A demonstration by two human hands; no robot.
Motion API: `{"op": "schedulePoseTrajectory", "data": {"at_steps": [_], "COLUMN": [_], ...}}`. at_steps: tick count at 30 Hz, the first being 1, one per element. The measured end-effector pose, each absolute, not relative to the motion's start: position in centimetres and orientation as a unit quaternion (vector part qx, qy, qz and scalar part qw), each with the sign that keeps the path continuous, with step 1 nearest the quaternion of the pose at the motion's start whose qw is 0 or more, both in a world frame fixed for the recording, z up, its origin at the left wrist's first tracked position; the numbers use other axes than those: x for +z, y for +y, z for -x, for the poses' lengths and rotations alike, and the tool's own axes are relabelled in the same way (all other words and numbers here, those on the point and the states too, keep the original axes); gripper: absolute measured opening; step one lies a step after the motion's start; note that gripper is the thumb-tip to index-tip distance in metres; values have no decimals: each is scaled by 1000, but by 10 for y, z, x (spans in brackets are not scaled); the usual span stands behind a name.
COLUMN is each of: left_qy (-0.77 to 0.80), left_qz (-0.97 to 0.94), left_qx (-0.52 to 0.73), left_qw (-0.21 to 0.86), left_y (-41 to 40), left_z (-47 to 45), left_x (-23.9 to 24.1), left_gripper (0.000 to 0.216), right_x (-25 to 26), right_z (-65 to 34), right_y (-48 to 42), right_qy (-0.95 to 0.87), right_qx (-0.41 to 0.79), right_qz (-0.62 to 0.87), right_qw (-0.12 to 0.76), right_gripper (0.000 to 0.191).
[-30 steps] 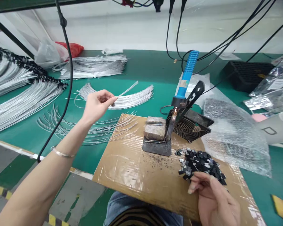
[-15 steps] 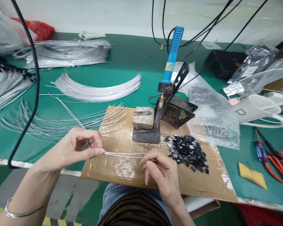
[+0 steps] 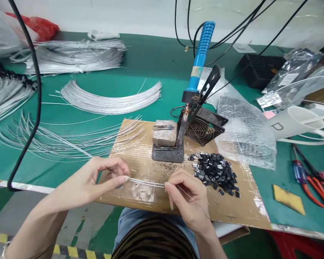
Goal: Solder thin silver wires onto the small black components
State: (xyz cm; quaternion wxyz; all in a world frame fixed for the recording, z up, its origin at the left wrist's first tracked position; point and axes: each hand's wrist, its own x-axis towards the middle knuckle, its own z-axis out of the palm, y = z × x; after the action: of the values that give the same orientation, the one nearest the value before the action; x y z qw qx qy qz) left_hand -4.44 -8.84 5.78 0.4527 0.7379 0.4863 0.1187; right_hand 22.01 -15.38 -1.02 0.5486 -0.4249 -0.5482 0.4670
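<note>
Thin white wires [image 3: 147, 182] stretch between my two hands above the cardboard [image 3: 132, 199]. My left hand [image 3: 105, 180] pinches their left ends between thumb and fingers. My right hand [image 3: 189, 199] is closed on their right part, and a finer strand trails from it across the palm. Behind my left hand, a loose spread of white wires [image 3: 70, 144] lies partly on the cardboard. Right of my right hand is a heap of small black pieces [image 3: 216, 172]. The blue-handled soldering iron [image 3: 201, 54] stands tip-down in its stand [image 3: 167, 155], beyond my hands.
A small fan [image 3: 202, 127] sits behind the iron stand, beside bubble wrap [image 3: 245, 133]. A white mug [image 3: 297, 124], red-handled pliers [image 3: 317, 192] and a yellow sponge [image 3: 288, 199] are on the right. Wire bundles [image 3: 110, 99] lie at back left. A black cable [image 3: 37, 90] hangs at left.
My left hand has moved right and slightly down, nearer my right hand, so a shorter length of wire shows between them. Both hands keep their grip. The view has shifted slightly.
</note>
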Motion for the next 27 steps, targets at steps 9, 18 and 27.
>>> {"op": "schedulePoseTrajectory", "data": {"at_steps": [9,18,27], "left_qy": [493,518,525], "left_qz": [-719,-585,-574], "left_qx": [155,264,292], "left_qw": [465,566,557], "left_y": [-130,-123,-119], "left_z": [-31,-48,-51], "left_x": [43,43,44], "left_gripper": [25,24,18], "right_x": [-15,-22,-21], "right_z": [-219,-211,-203], "right_y": [-160,-163,-168], "right_qy": [-570,-388,-292], "right_qx": [431,478,601], "right_qz": [443,478,412], "right_qw": [542,627,620], "right_gripper": [20,25,13]}}
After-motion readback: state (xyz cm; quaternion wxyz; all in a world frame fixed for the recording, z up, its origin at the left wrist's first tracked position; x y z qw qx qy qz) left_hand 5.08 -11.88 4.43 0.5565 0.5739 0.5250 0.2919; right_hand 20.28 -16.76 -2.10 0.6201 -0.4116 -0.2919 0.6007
